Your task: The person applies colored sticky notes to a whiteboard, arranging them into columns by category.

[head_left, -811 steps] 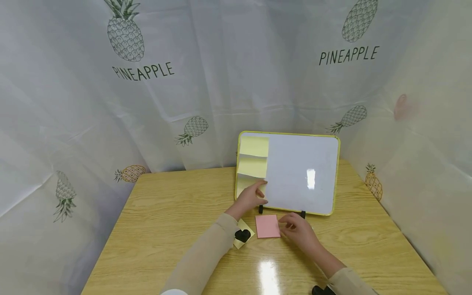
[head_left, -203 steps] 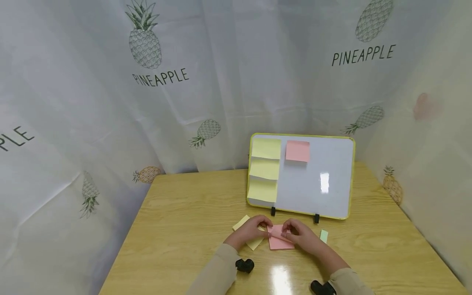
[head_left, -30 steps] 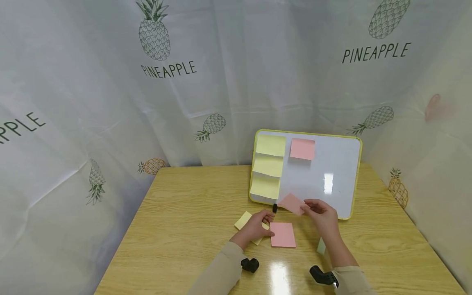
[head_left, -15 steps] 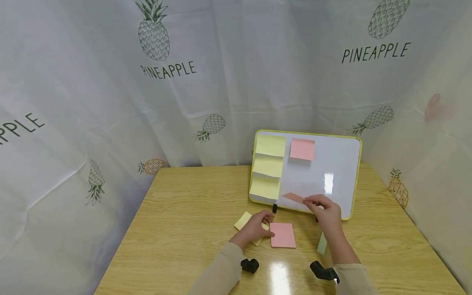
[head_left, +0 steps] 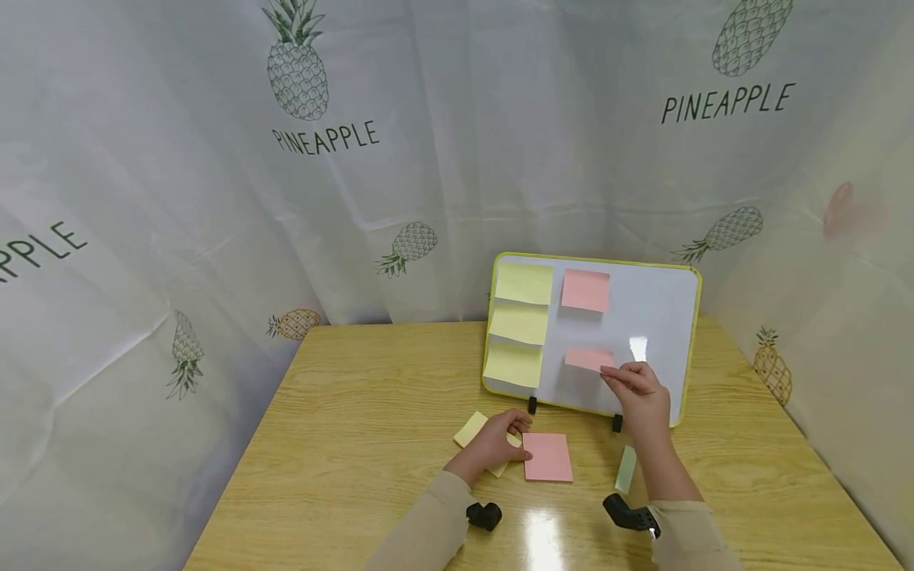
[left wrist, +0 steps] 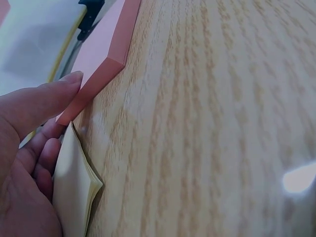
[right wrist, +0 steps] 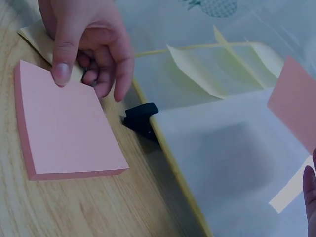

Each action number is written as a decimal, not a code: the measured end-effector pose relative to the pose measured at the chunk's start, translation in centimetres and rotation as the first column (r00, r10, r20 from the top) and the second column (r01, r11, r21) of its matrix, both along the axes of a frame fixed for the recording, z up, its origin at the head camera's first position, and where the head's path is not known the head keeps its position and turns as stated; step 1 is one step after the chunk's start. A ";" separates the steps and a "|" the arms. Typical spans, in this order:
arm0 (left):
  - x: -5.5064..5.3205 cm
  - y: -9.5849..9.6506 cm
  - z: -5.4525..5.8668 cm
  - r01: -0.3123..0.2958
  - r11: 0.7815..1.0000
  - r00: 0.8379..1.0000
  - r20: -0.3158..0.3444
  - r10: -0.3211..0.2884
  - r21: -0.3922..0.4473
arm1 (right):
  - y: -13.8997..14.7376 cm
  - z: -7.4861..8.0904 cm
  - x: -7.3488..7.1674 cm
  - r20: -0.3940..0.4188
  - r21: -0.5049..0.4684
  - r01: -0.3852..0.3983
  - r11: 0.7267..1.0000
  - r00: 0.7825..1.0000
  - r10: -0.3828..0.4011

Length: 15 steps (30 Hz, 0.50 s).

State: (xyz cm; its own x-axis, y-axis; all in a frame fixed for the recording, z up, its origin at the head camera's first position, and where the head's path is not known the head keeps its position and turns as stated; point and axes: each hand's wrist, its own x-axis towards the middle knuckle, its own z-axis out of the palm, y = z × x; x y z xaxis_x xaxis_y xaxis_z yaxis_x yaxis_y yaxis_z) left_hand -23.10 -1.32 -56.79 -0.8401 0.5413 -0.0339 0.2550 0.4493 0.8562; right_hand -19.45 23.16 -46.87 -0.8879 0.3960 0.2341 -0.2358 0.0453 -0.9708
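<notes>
In the head view my right hand pinches a pink sticky note by its lower right corner, in front of the whiteboard. The right wrist view shows this note tilted before the board, with only fingertips at the frame edge. My left hand rests at a pink sticky note pad, thumb on its edge and the other fingers loosely bent beside it. Under that hand lies a yellow sticky note pad, partly hidden. Another pink note is on the board's upper part.
A column of three yellow notes runs down the board's left side, lower edges lifting. Black feet support the board. A pale green pad lies by my right forearm. A printed curtain hangs behind the wooden table.
Over the last second my right hand has lifted the pink note up from the board's lower edge. The left hand stays put. Since the oldest frame, a pink note has appeared on the board's upper part.
</notes>
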 end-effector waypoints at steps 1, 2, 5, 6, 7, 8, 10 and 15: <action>0.0 0.0 0.0 0.000 1.000 1.000 0.001 0.000 0.000 | -0.1 0.3 0.1 -0.012 0.004 -0.003 1.000 1.000 0.004; 0.0 0.0 0.0 0.000 1.000 1.000 0.000 0.000 0.001 | -0.1 0.5 0.2 -0.021 0.018 -0.005 1.000 1.000 0.006; 0.1 0.0 0.0 0.000 1.000 1.000 -0.001 0.000 0.001 | 0.0 0.8 0.3 -0.036 0.047 -0.012 0.999 0.999 0.014; 0.1 0.0 0.0 0.001 1.000 1.000 -0.004 -0.001 0.000 | 0.2 0.5 0.0 -0.037 0.043 -0.014 0.999 0.999 0.016; 0.1 0.0 0.1 0.003 1.000 1.000 -0.007 -0.003 -0.001 | 0.4 0.1 -0.3 -0.035 0.045 -0.013 0.999 0.999 0.015; 0.1 0.1 0.1 0.004 1.000 1.000 -0.007 -0.004 -0.001 | 0.6 -0.1 -0.5 -0.028 0.045 -0.011 0.999 1.000 0.012; 0.2 0.1 0.4 0.002 1.000 1.000 -0.002 -0.003 -0.008 | 0.8 -0.7 -1.1 -0.003 0.036 -0.007 0.999 1.000 0.007; 0.1 0.4 1.7 -0.014 0.999 0.999 0.040 0.015 -0.031 | 1.1 -1.1 -2.1 0.069 0.014 0.005 1.000 0.998 -0.006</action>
